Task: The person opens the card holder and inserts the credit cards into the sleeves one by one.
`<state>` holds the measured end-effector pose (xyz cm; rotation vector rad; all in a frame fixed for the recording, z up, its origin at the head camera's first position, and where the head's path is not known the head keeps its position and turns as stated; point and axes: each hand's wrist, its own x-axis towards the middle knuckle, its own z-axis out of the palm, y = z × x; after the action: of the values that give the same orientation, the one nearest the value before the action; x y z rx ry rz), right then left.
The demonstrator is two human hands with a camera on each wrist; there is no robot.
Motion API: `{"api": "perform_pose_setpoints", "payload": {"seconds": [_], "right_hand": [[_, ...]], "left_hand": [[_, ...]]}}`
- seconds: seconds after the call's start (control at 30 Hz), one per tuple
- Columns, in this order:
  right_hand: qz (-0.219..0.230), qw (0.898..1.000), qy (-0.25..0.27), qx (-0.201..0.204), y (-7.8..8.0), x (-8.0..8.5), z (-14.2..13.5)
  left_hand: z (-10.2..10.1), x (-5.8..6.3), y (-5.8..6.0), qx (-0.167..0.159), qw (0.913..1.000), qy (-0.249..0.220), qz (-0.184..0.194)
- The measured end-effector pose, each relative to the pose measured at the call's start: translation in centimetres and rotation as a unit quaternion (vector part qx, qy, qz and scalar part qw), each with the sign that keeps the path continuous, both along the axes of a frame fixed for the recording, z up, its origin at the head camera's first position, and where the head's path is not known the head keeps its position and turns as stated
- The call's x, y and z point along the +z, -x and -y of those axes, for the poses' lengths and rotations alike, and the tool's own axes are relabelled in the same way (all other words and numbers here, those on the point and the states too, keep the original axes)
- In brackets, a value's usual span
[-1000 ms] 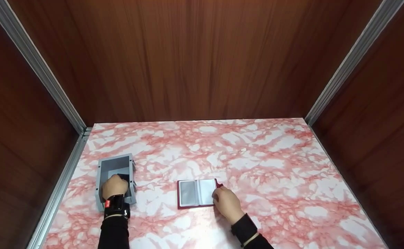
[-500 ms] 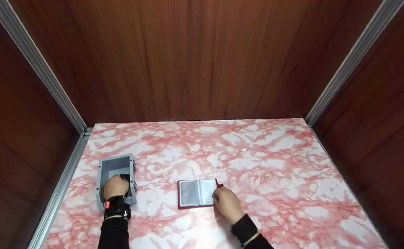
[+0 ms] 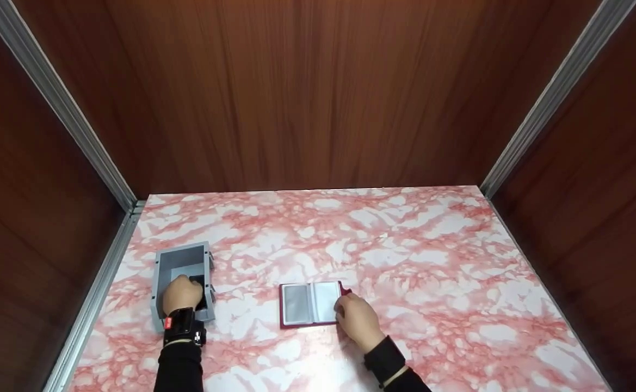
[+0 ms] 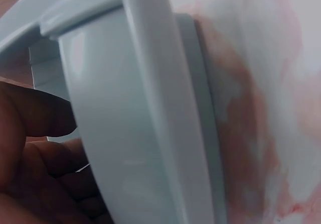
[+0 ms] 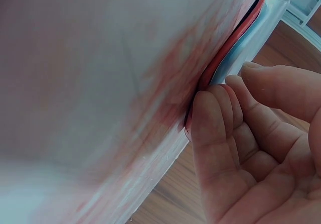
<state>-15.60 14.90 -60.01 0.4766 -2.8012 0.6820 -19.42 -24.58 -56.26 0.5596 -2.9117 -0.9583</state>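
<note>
A small booklet [image 3: 297, 305] with a red cover and clear plastic sleeves lies spread flat on the table. At its right edge is my right hand [image 3: 358, 321]. In the right wrist view, the fingertips [image 5: 208, 101] touch the red cover's edge, while the thumb stands apart from them. My left hand [image 3: 181, 294] reaches down into a grey box [image 3: 207, 261] on the left. Its fingers look bent in the left wrist view, and the box wall hides their tips. A dark thing [image 3: 200, 299] shows beside this hand inside the box; whether the hand holds it is hidden.
The table [image 3: 432, 261] has a red and white marbled top. Brown wood-grain panels [image 3: 307, 98] enclose it at the back and sides, with metal rails [image 3: 100, 163] along the corners. The box stands near the left table edge.
Inside the box, my left hand has shifted very slightly, and the dark thing beside it shows a little differently. The right hand and the booklet have stayed put.
</note>
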Motion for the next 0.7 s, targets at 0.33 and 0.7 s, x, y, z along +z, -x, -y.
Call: {"api": "perform_pose_setpoints", "payload": {"seconds": [0.33,0.7], "right_hand": [[0.002,1.0,-0.002,-0.001,-0.02,-0.04,-0.02],[-0.018,1.0,-0.003,0.007,-0.04,-0.11,-0.1]], "left_hand": [[0.0,0.19,-0.13,-0.007,0.9999,0.009,-0.005],[0.18,0.22,-0.13,-0.009,0.9999,-0.001,0.011]]}}
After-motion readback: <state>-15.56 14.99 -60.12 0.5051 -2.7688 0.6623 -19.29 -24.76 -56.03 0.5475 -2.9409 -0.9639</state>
